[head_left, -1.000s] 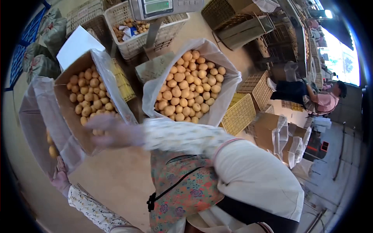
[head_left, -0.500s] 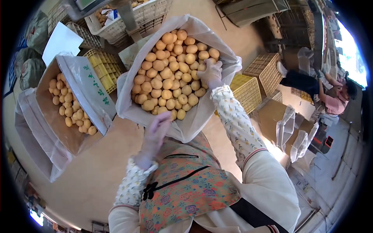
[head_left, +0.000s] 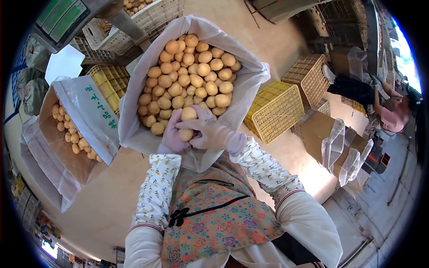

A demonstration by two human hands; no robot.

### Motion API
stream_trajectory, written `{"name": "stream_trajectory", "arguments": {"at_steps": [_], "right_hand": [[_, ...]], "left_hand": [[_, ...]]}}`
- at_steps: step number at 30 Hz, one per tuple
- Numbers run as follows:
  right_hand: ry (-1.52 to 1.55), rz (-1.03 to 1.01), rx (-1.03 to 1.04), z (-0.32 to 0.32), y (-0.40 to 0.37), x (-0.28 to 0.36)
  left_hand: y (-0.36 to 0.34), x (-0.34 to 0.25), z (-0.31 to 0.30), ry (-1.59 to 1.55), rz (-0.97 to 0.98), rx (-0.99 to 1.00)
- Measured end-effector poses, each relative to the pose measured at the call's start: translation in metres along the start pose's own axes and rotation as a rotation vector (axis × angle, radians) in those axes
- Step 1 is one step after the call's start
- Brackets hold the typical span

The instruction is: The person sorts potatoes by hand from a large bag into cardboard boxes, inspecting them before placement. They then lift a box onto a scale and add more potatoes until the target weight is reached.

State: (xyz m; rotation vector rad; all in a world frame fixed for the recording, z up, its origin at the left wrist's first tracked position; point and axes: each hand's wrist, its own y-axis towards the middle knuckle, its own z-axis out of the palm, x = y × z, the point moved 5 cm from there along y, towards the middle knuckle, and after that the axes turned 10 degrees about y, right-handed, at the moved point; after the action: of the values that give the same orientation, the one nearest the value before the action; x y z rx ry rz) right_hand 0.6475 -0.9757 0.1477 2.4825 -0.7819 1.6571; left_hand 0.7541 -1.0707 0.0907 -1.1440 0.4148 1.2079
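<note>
A plastic-lined box [head_left: 134, 100] heaped with small round potatoes [head_left: 176, 89] stands in front of me. Over its near edge my gloved hands meet. The fingers of my left hand [head_left: 171, 137] curl around potatoes from the left. My right hand [head_left: 212, 133] closes in from the right, its fingertips against the same potatoes. One potato [head_left: 189, 114] shows between the fingers at the top and a second potato [head_left: 185, 135] lower down between the palms. Parts of both are hidden by the fingers.
Left stands another lined carton [head_left: 62, 156] of potatoes with green lettering. Yellow crates [head_left: 277, 111] and brown cartons [head_left: 317, 134] are on the right. A scale display [head_left: 62, 22] overhangs the upper left. A person in pink [head_left: 393, 114] works at far right.
My right hand has left the right side of the potato heap and come to the near edge. My left hand has moved up to join it, and potatoes are now between them.
</note>
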Motion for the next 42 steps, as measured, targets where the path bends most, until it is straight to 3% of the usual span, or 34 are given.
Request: {"name": "stream_trajectory", "arguments": {"at_steps": [2,3,4,5,8,12,16,18,22,25,28,29,31,32,33,35,37,40,41,42], "right_hand": [[0.247,-0.07,0.076,-0.022,0.012,-0.008],[0.327,0.285,-0.002,-0.056,0.026,-0.013],[-0.336,0.209,-0.19,-0.076,0.04,-0.036],[-0.552,0.205,-0.341,-0.092,0.057,-0.06],[-0.846,0.465,-0.034,-0.091,0.092,-0.112],[-0.756,0.61,0.162,-0.094,0.092,-0.116],[-0.493,0.606,0.033,-0.105,0.083,-0.115],[-0.248,0.496,-0.008,-0.098,0.066,-0.103],[-0.643,0.623,0.377,-0.057,0.025,-0.081],[-0.635,0.704,0.478,-0.052,0.032,-0.09],[-0.344,0.57,0.432,-0.069,0.025,-0.09],[-0.015,0.625,0.45,-0.064,0.017,-0.093],[0.212,0.292,0.3,-0.048,0.013,-0.053],[0.124,-0.068,0.128,-0.038,-0.001,-0.016],[0.139,-0.063,0.085,-0.023,-0.016,0.01],[0.222,-0.022,0.041,0.001,-0.033,0.075],[0.245,0.004,-0.017,0.019,-0.043,0.118],[0.122,-0.043,-0.134,0.028,-0.047,0.151],[0.084,-0.061,-0.132,0.029,-0.047,0.163],[0.046,-0.076,-0.132,0.029,-0.047,0.174]], "left_hand": [[-0.009,-0.011,-0.007,-0.08,0.082,0.113],[-0.012,-0.014,-0.006,-0.496,-0.163,0.198],[-0.021,-0.012,-0.001,-0.915,-0.412,0.276],[-0.026,-0.009,-0.004,-0.767,-0.41,0.238],[-0.037,-0.019,0.004,-0.657,-0.346,0.258],[-0.068,-0.02,0.007,-0.836,-0.326,0.177],[-0.093,-0.016,0.001,-0.786,-0.342,-0.076],[-0.095,-0.019,0.005,-0.877,-0.284,-0.08],[-0.094,-0.018,0.013,-1.061,-0.186,-0.004],[-0.098,-0.017,0.012,-1.017,-0.229,-0.069],[-0.112,-0.013,0.006,-0.976,-0.258,-0.098],[-0.115,-0.008,0.005,-0.982,-0.222,-0.081],[-0.114,-0.022,0.007,-1.009,-0.177,-0.094],[-0.115,-0.032,0.013,-1.037,-0.182,-0.128],[-0.114,-0.037,0.015,-1.078,-0.081,-0.004],[-0.126,-0.041,0.016,-0.505,0.186,-0.078],[-0.125,-0.056,0.023,-1.151,-0.092,0.074],[-0.138,-0.072,0.019,-1.279,-0.013,0.254],[-0.145,-0.078,0.018,-1.14,-0.023,0.103],[-0.15,-0.084,0.016,-1.12,0.02,0.128]]}}
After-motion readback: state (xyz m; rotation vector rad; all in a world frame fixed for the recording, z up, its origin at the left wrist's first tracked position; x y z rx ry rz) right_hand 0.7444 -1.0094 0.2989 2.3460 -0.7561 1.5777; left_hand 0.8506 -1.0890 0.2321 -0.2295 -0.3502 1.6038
